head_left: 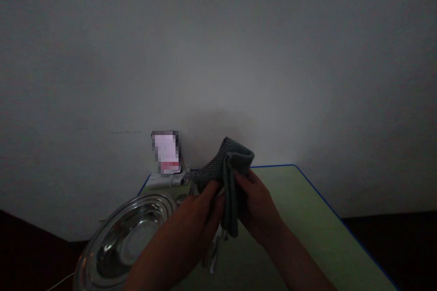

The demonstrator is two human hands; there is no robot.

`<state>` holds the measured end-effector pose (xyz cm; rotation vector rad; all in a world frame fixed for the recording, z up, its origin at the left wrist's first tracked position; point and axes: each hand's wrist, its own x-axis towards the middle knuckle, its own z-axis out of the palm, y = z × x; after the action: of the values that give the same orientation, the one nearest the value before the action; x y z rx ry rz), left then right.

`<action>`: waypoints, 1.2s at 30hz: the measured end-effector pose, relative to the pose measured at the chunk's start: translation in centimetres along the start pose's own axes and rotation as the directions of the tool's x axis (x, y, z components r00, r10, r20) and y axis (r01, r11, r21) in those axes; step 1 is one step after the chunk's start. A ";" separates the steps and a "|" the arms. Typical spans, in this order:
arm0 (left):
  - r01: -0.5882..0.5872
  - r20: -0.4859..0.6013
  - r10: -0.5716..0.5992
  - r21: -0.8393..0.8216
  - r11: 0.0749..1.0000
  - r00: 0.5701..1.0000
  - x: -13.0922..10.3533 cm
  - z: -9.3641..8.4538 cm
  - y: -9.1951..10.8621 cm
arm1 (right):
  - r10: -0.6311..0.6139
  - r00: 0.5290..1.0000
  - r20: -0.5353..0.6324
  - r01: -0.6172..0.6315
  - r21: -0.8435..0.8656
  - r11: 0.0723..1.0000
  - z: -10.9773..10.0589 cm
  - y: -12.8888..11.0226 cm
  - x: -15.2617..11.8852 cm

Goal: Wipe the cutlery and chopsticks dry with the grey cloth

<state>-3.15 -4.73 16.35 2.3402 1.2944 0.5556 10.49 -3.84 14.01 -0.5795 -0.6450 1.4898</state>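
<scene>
— Where do we have the cloth [231, 200]?
— Up between our two hands, over the desk [307, 218]. One folded part hangs down between them, and a checked part slants off to the left, past the fingers of our left grip [200, 209].
— And how does our right grip [257, 200] stand to it?
— Clamped on the cloth. We have it on the right side of the hanging fold, with fingertips pressed against the fabric near the upper bend. The top of the cloth rises above our fingers, and the lower end drops below them.
— What about our left?
— It is at the left side of the fold, lower than the top bend. The fingers are closed on a pale strip [221, 192] that shows between them. We cannot tell what it is, as the cloth and the hand hide most of it.
— What lies under our hands?
— Some thin, shiny pieces [213, 259] below the hanging end, too dim for us to name.
— And to our left?
— A metal basin [134, 241], partly covered by our left forearm. Beyond it a phone [167, 150] leans back, near the wall [218, 54], with a white object [165, 181] at its foot. At the lower left we see a pale cable [61, 280].
</scene>
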 end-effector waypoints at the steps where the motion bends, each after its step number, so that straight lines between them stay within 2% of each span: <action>1: -0.016 0.005 0.016 0.012 1.000 1.000 -0.1 0.1 -0.1 | -0.020 1.000 -0.010 0.020 0.002 1.000 0.0 0.2 0.1; 4: -0.074 0.003 0.074 0.015 0.997 0.997 -0.4 0.2 -0.2 | -0.084 0.996 -0.022 0.083 -0.038 0.996 -0.4 0.1 0.3; 7: -0.064 0.010 0.065 -0.018 0.998 0.998 -0.4 0.2 0.0 | -0.177 0.983 -0.042 0.164 -0.213 0.963 -1.0 -0.5 0.3; 10: -0.047 -0.011 0.046 -0.059 0.997 0.999 -0.4 0.2 0.6 | -0.310 0.947 -0.088 0.234 -0.475 0.848 -1.4 -1.1 0.1; 12: -0.043 -0.027 0.041 -0.072 0.996 0.999 -0.4 0.3 0.9 | -0.368 0.925 -0.092 0.253 -0.573 0.780 -1.3 -1.2 0.0; 16: -0.019 -0.079 0.015 -0.041 0.999 0.997 -0.4 0.5 0.7 | -0.364 0.929 -0.066 0.260 -0.582 0.770 -0.7 -0.5 -0.1; 19: -0.029 -0.065 0.029 -0.007 1.000 0.997 -0.3 0.8 0.2 | -0.331 0.942 -0.060 0.241 -0.566 0.789 -0.6 -0.3 0.1; 24: -0.045 -0.079 0.040 -0.061 0.997 0.996 -0.1 0.9 0.1 | -0.310 0.949 0.052 0.280 -0.589 0.758 -1.5 -2.1 0.3; 27: -0.023 -0.065 0.015 -0.122 0.992 0.998 -0.2 0.5 0.5 | -0.318 0.941 0.118 0.314 -0.655 0.687 -2.0 -3.3 0.0; 30: -0.037 -0.065 0.028 -0.144 0.989 0.997 -0.5 -0.2 0.9 | -0.340 0.931 0.131 0.334 -0.682 0.650 -2.1 -3.7 -0.2; 34: -0.053 -0.085 0.041 -0.145 0.988 0.996 -1.3 -1.4 0.4 | -0.407 0.910 0.083 0.364 -0.631 0.685 -2.4 -3.6 -0.1; 36: -0.033 -0.017 0.031 -0.124 0.992 0.999 -1.7 -1.9 -0.4 | -0.426 0.902 0.077 0.386 -0.588 0.711 -2.6 -3.6 0.0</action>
<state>-5.25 -5.67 17.51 2.2616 1.1951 0.6459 14.87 -3.80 14.70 -0.8921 -1.1269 0.8260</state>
